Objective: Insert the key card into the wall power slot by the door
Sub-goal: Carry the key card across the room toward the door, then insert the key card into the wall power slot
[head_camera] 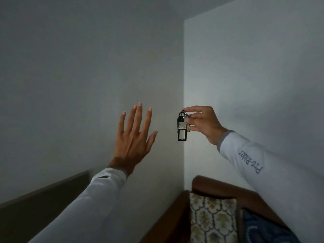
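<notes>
Right hand (204, 124) pinches the metal ring at the top of a key bunch between thumb and index fingertip (184, 110); other fingers curl loosely behind. Hanging from the ring: a black rectangular key tag (182, 128) with a small pale label window in its upper half and an open cut-out below, plus a silver key (187, 124) tucked against the hand. Label text too small to read. The tag hangs upright in the air, right in front of the wall corner, touching nothing but the ring.

Left hand (134, 135) is raised, back toward the camera, fingers (139, 116) extended and slightly spread, thumb out to the side, holding nothing. It is well apart from the tag, in front of the left wall (70, 76); whether it touches the wall cannot be told.

Both arms wear white long sleeves. The right sleeve (263, 165) carries dark printed lettering reading "Pro-Rider", seen upside down. The left sleeve (98, 195) shows a small dark slit mark near the cuff.

Room: dim, plain white walls meeting at a corner; right wall (254, 67) is brighter. A dark band (35, 207) runs diagonally along the lower left. Bottom centre: a brown wooden chair frame (210, 185) with a floral hexagon-patterned cushion (212, 218), and dark blue patterned fabric (259, 228) beside it.
</notes>
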### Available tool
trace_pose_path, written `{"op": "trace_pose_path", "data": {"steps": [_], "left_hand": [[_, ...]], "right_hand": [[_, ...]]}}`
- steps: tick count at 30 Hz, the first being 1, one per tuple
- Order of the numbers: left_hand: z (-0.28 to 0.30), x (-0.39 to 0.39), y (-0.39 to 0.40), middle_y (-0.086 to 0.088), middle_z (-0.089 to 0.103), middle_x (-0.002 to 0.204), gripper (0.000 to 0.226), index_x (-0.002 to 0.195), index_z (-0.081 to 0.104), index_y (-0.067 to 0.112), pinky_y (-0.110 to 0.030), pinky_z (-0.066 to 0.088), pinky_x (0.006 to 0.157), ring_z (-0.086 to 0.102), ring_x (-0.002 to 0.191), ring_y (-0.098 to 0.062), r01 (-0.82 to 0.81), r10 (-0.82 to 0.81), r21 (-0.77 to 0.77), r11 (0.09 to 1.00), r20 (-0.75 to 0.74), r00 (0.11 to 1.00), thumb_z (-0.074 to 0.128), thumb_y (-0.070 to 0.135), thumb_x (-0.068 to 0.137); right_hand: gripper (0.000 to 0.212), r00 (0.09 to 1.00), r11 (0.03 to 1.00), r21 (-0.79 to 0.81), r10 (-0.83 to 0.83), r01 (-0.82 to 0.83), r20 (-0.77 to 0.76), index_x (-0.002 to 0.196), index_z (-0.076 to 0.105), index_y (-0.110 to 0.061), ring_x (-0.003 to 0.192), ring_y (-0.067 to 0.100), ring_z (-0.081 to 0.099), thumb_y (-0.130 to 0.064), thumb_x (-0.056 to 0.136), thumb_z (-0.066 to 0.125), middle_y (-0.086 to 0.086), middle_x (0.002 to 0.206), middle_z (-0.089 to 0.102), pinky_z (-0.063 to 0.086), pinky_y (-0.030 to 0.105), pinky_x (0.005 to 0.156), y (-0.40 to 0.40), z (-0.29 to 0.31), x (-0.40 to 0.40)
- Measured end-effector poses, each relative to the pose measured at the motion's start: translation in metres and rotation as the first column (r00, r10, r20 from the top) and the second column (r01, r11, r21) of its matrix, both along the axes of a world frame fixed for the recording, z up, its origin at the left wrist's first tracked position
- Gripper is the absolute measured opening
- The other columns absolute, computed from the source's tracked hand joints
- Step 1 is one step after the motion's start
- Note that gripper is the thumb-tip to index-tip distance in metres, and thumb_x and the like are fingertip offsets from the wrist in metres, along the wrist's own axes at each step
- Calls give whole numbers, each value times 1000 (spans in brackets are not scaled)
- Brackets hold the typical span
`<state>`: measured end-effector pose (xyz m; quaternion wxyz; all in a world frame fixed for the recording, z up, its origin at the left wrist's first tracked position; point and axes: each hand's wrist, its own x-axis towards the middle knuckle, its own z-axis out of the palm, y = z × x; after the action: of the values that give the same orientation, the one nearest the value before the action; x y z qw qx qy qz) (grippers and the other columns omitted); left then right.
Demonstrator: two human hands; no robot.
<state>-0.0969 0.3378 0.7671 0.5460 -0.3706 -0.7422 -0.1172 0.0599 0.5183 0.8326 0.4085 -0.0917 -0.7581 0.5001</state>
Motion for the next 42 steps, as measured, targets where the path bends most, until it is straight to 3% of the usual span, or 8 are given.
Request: {"op": "trace_pose_path", "data": {"steps": [6, 13, 18, 23, 32, 38, 42], "left_hand": [[5, 100, 119, -24, 31, 170, 69, 164, 29, 13, -62, 31, 125, 34, 155, -40, 189, -189, -15, 982, 25, 982, 34, 51, 106], [1, 258, 272, -23, 31, 170, 69, 163, 31, 13, -62, 33, 125, 34, 156, -39, 356, -356, -32, 934, -16, 934, 34, 52, 106], [-1, 373, 368, -24, 25, 172, 73, 166, 24, 13, -63, 30, 126, 27, 158, -40, 425, -423, -41, 904, 53, 905, 26, 55, 106], [-5, 445, 443, -25, 29, 170, 73, 164, 27, 11, -63, 33, 125, 32, 156, -41, 474, -470, -37, 880, 82, 879, 27, 54, 106], [-21, 521, 574, -25, 35, 168, 74, 162, 36, 11, -64, 38, 121, 38, 153, -42, 549, -542, -54, 834, 108, 833, 29, 57, 103], [-31, 546, 690, -26, 32, 169, 71, 163, 30, 11, -63, 36, 123, 36, 154, -41, 585, -584, -17, 811, 44, 811, 31, 53, 107], [-30, 551, 759, -25, 33, 168, 70, 163, 32, 11, -63, 37, 122, 37, 154, -41, 586, -585, 13, 810, 76, 807, 34, 51, 106]], "right_hand": [[30, 986, 986, -45, -160, 158, -38, 115, 69, 0, 89, 29, 64, 8, 86, 64, 24, 96, 66, 56, 54, 95, 92, 3, 132], [27, 944, 945, -4, -326, 327, -42, 111, 70, 3, 82, 32, 65, 8, 84, 67, 26, 90, 67, 59, 53, 86, 220, -1, 310], [29, 902, 902, -21, -431, 431, -30, 112, 69, 5, 84, 32, 63, 9, 84, 67, 22, 87, 65, 57, 54, 87, 303, -4, 438], [28, 851, 852, -15, -524, 524, -23, 112, 71, 1, 75, 29, 62, 6, 84, 68, 22, 84, 65, 59, 49, 83, 365, -8, 532], [29, 802, 800, -79, -597, 595, -10, 113, 69, 1, 81, 34, 67, 9, 85, 65, 24, 91, 68, 59, 50, 83, 468, -23, 625], [28, 798, 797, -24, -603, 603, 6, 112, 69, 1, 81, 33, 67, 6, 85, 67, 27, 95, 71, 57, 53, 84, 564, -31, 643], [27, 796, 796, -10, -606, 606, -5, 110, 71, -5, 80, 30, 68, 4, 85, 68, 24, 93, 70, 61, 43, 77, 638, -32, 638]]}}
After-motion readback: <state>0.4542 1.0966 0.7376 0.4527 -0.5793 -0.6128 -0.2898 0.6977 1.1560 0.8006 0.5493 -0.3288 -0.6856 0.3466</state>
